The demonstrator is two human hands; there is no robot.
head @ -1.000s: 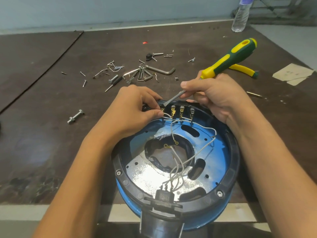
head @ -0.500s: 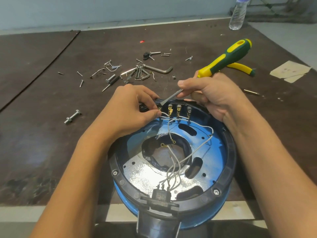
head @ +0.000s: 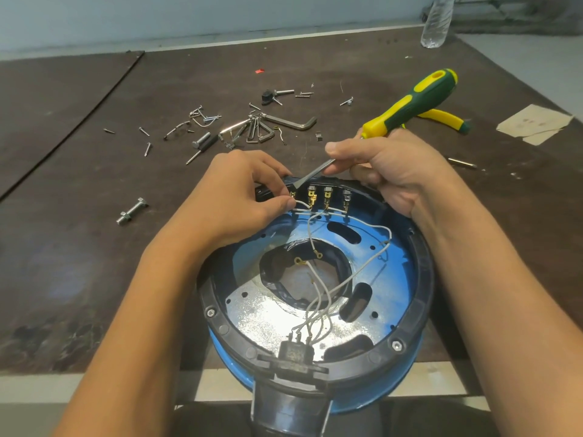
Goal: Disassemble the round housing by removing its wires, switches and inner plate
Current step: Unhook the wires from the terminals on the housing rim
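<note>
The round blue housing (head: 407,279) with a black rim stands at the table's near edge. Inside lies its shiny inner plate (head: 265,316) with a central hole. White wires (head: 318,298) run from a black switch (head: 295,353) at the near rim to a row of brass terminals (head: 326,197) at the far rim. My left hand (head: 239,197) pinches a white wire at the leftmost terminal. My right hand (head: 391,171) grips a green and yellow screwdriver (head: 410,104) by its shaft; the blade tip touches the rim beside that terminal.
Loose screws, bolts and hex keys (head: 274,124) lie scattered on the dark table beyond the housing. A bolt (head: 131,211) lies at the left. Yellow-handled pliers (head: 448,119) and a paper scrap (head: 533,124) sit at the right. A plastic bottle (head: 437,22) stands at the far edge.
The view has shifted slightly. Both hands stay at the far-rim terminals, the screwdriver tip still at the leftmost one.
</note>
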